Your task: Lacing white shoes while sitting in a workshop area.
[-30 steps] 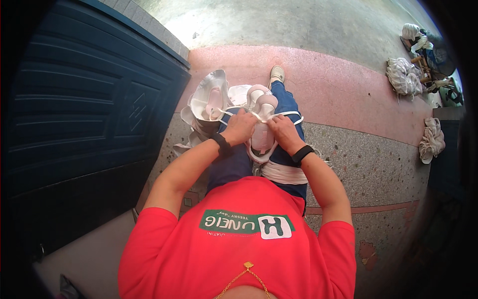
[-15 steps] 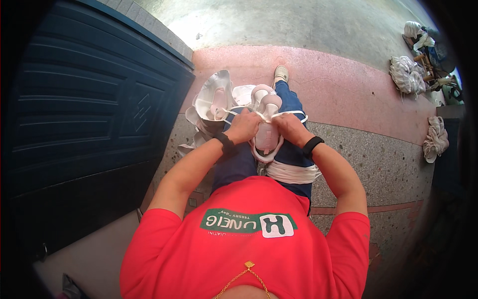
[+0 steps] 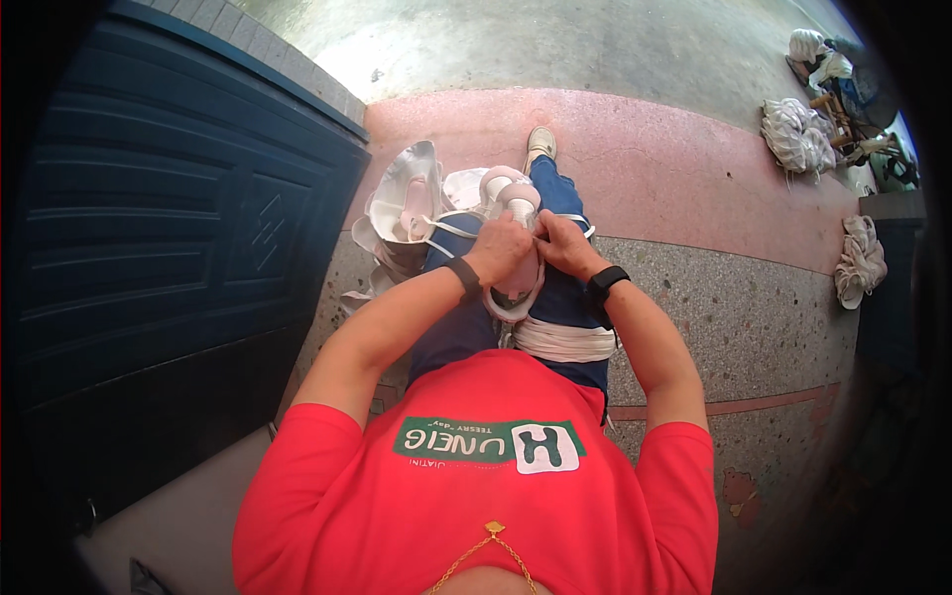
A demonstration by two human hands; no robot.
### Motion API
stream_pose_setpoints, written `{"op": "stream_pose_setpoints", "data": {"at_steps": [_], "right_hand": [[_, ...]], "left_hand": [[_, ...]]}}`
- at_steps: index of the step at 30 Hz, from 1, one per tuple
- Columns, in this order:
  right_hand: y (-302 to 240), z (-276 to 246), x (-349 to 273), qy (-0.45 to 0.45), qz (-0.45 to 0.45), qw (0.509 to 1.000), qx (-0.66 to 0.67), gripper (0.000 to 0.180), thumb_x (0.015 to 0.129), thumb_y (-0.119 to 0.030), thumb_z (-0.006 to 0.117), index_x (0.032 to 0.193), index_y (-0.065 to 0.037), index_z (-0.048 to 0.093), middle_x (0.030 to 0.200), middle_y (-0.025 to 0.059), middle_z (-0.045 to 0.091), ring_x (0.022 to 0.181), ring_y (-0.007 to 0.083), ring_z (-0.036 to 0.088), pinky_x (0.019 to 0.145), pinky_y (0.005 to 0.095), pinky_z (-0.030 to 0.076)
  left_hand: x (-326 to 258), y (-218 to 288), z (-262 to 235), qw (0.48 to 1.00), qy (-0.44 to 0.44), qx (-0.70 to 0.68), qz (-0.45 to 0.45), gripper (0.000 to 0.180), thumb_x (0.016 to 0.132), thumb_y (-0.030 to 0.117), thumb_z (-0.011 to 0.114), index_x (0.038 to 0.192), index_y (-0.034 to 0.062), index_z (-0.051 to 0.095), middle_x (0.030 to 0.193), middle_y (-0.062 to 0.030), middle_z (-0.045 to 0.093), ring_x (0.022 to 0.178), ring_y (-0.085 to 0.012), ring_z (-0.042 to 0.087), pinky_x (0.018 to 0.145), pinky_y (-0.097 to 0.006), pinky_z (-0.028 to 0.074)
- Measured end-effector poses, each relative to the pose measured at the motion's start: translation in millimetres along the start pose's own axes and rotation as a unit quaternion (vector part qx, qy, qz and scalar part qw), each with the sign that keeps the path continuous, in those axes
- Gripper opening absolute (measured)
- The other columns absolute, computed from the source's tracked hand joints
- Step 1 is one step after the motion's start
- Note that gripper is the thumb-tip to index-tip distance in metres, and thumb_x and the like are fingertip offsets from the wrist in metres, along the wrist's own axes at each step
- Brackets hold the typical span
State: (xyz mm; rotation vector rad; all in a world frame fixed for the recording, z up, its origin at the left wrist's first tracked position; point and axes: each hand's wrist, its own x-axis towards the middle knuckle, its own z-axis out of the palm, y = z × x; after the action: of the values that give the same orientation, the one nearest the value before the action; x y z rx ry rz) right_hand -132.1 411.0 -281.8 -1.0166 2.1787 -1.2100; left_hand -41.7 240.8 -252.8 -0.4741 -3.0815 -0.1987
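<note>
A pink and white sneaker rests across my thighs between my two hands, partly covered by them. My left hand is closed over its lacing area, on a white shoelace that loops out to the left. My right hand pinches at the shoe's right edge, its fingertips close to my left hand. Lace also runs out beyond that hand over my leg, and what exactly lies in its fingertips is too small to tell. Just beyond the hands show a pink padded piece and another rounded pink part.
A stack of pale shoes stands left of my knee. A bundle of white laces lies around my right thigh. The dark blue door fills the left. Bundled white shoes and another bundle sit at right.
My left hand has moved right and turned over the shoe, and the two hands are closer together. The lace no longer stretches straight between them. The shoe's heel opening is tilted differently.
</note>
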Motion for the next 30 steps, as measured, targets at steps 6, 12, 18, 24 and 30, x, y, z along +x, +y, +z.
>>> {"op": "stream_pose_setpoints", "data": {"at_steps": [6, 12, 18, 24, 30], "right_hand": [[-5, 0, -3, 0.028, -0.033, 0.999, -0.010, 0.014, 0.085, -0.012, 0.066, 0.095, -0.004, 0.060, 0.085, 0.0202, 0.064, 0.087, 0.0415, 0.063, 0.074, 0.0475, 0.048], [-52, 22, -29, 0.066, -0.166, 0.966, -0.188, 0.009, 0.084, -0.020, 0.068, 0.089, -0.013, 0.071, 0.087, 0.0099, 0.059, 0.086, 0.0344, 0.060, 0.074, 0.0462, 0.049], [-71, 52, -58, -0.075, -0.070, 0.991, -0.083, 0.013, 0.089, -0.019, 0.064, 0.087, -0.007, 0.069, 0.085, 0.0192, 0.066, 0.084, 0.0415, 0.066, 0.074, 0.0518, 0.051], [-19, 65, -6, 0.003, 0.120, 0.989, -0.082, 0.029, 0.093, -0.026, 0.057, 0.091, 0.000, 0.069, 0.089, 0.0283, 0.068, 0.089, 0.0464, 0.067, 0.079, 0.0538, 0.053], [-42, 76, 7, 0.052, 0.169, 0.976, -0.131, 0.026, 0.093, -0.021, 0.055, 0.089, -0.001, 0.072, 0.089, 0.0256, 0.071, 0.087, 0.0446, 0.069, 0.076, 0.0533, 0.054]], "left_hand": [[0, -4, -1, 0.997, 0.030, 0.046, 0.059, 0.010, 0.078, 0.016, 0.064, 0.079, 0.0070, 0.068, 0.078, -0.0088, 0.062, 0.082, -0.0270, 0.060, 0.068, -0.037, 0.053], [-44, -14, -48, 0.985, -0.031, -0.166, -0.042, 0.018, 0.086, 0.017, 0.063, 0.074, 0.0033, 0.063, 0.074, -0.0121, 0.062, 0.076, -0.0340, 0.062, 0.066, -0.043, 0.051], [-40, -47, -60, 0.900, -0.067, -0.346, -0.255, 0.035, 0.086, 0.034, 0.070, 0.082, -0.0003, 0.068, 0.083, -0.0204, 0.070, 0.084, -0.0396, 0.069, 0.074, -0.047, 0.054], [-27, -25, -33, 0.959, -0.068, -0.188, -0.200, 0.038, 0.085, 0.035, 0.073, 0.101, 0.0016, 0.063, 0.092, -0.0239, 0.070, 0.091, -0.0434, 0.069, 0.077, -0.053, 0.054], [-25, -15, -26, 0.945, -0.109, -0.187, -0.244, 0.025, 0.090, 0.023, 0.062, 0.103, 0.0008, 0.062, 0.095, -0.0246, 0.069, 0.092, -0.0437, 0.068, 0.079, -0.054, 0.054]]}}
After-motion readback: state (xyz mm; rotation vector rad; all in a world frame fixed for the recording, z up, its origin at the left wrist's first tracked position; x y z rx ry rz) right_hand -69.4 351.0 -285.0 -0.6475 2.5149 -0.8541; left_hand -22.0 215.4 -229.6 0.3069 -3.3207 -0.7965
